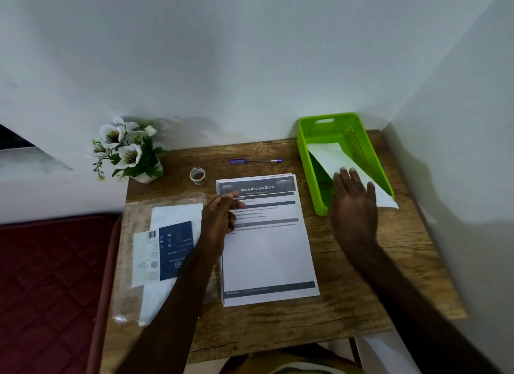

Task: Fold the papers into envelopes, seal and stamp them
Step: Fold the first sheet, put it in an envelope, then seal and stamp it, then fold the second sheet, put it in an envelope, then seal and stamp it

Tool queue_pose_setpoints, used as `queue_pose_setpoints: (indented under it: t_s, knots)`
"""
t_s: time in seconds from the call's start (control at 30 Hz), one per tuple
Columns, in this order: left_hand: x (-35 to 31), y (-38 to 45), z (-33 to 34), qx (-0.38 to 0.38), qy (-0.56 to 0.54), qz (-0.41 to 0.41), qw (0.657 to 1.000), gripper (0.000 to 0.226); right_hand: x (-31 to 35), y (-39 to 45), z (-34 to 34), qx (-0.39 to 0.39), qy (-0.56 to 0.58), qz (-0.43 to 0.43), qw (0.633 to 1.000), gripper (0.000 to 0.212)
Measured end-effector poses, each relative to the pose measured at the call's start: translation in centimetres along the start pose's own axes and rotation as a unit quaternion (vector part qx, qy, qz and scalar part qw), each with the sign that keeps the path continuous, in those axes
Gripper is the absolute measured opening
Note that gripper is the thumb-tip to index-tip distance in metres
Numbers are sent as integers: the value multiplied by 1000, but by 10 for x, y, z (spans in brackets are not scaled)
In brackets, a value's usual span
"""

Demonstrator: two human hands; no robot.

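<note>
**Hands over desk, papers stacked centre**

Wooden table [347, 304] fills the lower middle of the frame. Papers [268, 251] sit in a neat stack at centre, top sheet printed, headed "Store Kitchen Cloth".

Left hand [219, 220] hovers over the stack's left edge, fingers loosely curled, forefinger pointing right; nothing in it. Right hand [354, 206] is right of centre, fingers straight and spread, lying flat on a white envelope [331, 156]; it grips nothing.

The envelope leans slantwise in the green basket [306, 162] at upper right of the table, its lower corner sticking out over the basket's near right rim.

Left of the papers: a clear plastic pack [133, 262] with white envelopes and a dark blue label card inside. Above the papers, a tape roll [198, 175] and a blue pen [256, 161] lying crosswise. White flowers [125, 148] in a pot at the table's upper left corner. Dark red quilted surface [50, 290] at lower left of the frame.
</note>
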State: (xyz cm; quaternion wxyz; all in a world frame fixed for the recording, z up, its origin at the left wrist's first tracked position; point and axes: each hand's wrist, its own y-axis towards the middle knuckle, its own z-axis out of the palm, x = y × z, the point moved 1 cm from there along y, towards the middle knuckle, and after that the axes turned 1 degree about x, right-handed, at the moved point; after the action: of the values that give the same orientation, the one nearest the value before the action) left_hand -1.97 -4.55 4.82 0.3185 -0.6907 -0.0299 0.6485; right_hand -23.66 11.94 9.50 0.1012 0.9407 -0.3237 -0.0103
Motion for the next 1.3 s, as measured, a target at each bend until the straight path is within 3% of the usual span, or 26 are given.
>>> queue_pose_setpoints:
  t_s: [0.1,0.2,0.43,0.53,0.6,0.67,0.73,0.8,0.93,1.07,1.3]
  knots:
    - [3,-1,1,-1,21,0,1000,23,1,2,12,12,25,12,1000,50]
    - [4,-2,1,5,19,2,1000,23,2,0,19,4,70,2,998,54]
    - [11,1,-1,-4,32,6,999,21,9,-7,13,-170,183,-56,967,30]
    - [19,4,1,-27,122,70,990,21,24,-15,14,-199,205,-113,952,25]
    - [30,-2,5,-76,246,145,956,25,37,-19,18,-161,228,-138,950,24]
    - [42,-16,10,-133,352,242,895,26,52,-21,24,-102,238,-158,953,24]
    - [56,-29,16,-130,404,340,839,23,65,-19,33,-54,225,-169,958,27]
    - [70,-34,18,-108,441,385,804,29,76,-12,40,-18,209,-166,963,31]
    - [86,-30,13,-120,488,379,777,42,90,11,46,57,175,-151,971,39]
    - [91,-25,8,-111,497,345,788,48,98,39,51,159,127,-130,970,60]
    - [92,-24,8,-131,503,342,783,48,95,63,65,208,83,-112,968,90]
